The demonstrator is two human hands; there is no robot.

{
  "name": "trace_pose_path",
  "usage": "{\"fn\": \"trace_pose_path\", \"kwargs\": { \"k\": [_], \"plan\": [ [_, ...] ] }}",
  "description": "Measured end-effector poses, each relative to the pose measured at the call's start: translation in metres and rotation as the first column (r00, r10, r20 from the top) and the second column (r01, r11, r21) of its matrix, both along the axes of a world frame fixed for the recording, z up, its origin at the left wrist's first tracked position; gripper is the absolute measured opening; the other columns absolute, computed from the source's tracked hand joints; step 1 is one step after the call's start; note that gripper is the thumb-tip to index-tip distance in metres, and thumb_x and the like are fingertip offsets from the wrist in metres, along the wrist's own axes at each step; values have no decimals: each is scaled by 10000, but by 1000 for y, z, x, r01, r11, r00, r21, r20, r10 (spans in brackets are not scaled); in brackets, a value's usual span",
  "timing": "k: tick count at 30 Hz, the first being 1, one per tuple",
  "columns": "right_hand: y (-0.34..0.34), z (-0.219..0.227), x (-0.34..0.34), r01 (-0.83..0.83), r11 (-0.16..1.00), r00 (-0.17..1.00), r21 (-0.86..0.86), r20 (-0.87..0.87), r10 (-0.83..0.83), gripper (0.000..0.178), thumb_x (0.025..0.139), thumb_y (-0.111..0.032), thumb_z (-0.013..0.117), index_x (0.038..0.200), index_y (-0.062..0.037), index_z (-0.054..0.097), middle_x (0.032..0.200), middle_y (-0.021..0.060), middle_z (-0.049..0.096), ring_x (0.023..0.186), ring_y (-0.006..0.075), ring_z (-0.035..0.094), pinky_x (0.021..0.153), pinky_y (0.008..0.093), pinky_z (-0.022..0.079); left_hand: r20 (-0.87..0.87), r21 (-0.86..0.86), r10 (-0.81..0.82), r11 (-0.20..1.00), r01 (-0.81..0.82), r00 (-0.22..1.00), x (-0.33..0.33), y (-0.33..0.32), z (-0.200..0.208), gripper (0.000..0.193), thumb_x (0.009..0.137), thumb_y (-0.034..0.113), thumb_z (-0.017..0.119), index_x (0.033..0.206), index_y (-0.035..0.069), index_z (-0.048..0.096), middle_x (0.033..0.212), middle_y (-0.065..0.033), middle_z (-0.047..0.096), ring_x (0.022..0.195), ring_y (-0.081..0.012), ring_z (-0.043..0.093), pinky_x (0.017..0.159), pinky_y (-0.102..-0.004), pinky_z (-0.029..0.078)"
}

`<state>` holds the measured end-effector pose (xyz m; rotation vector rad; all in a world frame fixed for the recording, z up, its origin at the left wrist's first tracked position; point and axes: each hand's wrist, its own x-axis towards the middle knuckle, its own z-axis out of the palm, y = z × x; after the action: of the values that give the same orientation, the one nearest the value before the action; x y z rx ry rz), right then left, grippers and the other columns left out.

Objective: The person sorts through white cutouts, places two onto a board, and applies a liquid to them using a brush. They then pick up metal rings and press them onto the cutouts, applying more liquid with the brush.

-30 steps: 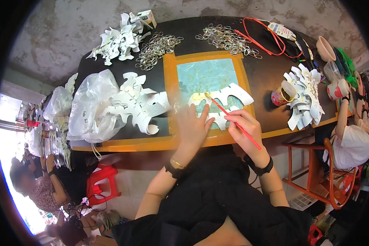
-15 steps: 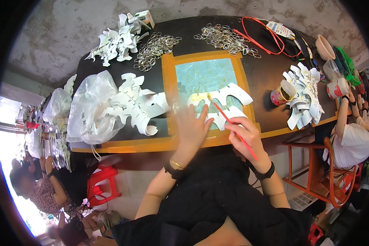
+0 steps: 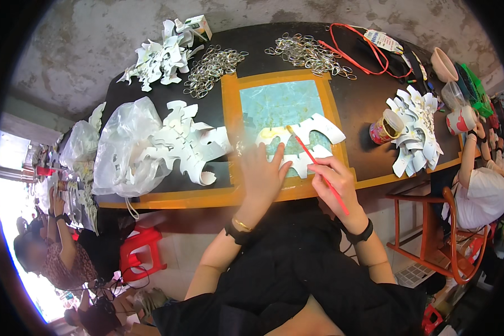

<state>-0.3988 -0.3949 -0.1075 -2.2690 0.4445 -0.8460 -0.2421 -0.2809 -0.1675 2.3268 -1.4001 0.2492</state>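
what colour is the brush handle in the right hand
The brush in the right hand has a red handle, seen best in the head view.

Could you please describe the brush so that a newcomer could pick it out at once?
On the dark table, find the blue-green sheet bordered with orange tape. At its near side, the person's right hand holds the brush, its tip at the yellowish patch on a white cutout. Unlike the pale, flat cutout beneath it, the brush is thin, straight and red.

Red brush point(image 3: 303, 148), white-and-yellow cutout point(image 3: 318, 125)
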Motion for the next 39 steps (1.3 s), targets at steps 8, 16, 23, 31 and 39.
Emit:
{"fn": "trace_pose_path", "kwargs": {
  "k": [8,16,23,31,39],
  "plan": [
    [-2,5,-10,71,997,997,1,1,-71,239,782,82,642,987,-10,724,981,147,659,840,274,674,739,326,540,7,-20,4,1000,-4,1000,-1,-1,1,442,910,367,680,1302,167,643,1277,-224,540,1221,-425,464,1021,-548,355],
    [-4,0,-15,71,997,997,-37,-13,-71,245,753,93,650,962,-14,717,956,139,653,821,298,663,725,353,534,46,-103,-157,981,161,986,-15,-25,-12,395,879,240,693,1236,93,607,1333,-139,552,1248,-333,493,1055,-519,356],
    [-9,5,-13,47,998,999,45,-23,-46,235,771,104,622,969,12,709,964,158,642,863,297,657,770,337,526,-60,-140,-154,980,144,986,-13,-34,-21,533,909,345,661,1353,69,558,1327,-136,537,1242,-319,487,1057,-484,381],
    [-40,-6,-28,-25,993,999,119,-24,28,197,839,89,560,984,51,687,940,116,621,842,196,618,761,281,493,-58,-139,-100,986,92,993,-20,-42,-35,529,931,363,618,1368,73,547,1368,-134,534,1264,-313,474,1081,-498,359],
    [-121,-32,-81,-254,457,901,852,380,-208,270,977,-88,562,1204,39,635,1099,122,662,876,164,612,836,286,522,-38,-270,-121,957,107,992,-18,-38,-38,513,935,383,612,1321,49,564,1346,-146,529,1260,-335,462,1085,-500,334]
  ]
}}
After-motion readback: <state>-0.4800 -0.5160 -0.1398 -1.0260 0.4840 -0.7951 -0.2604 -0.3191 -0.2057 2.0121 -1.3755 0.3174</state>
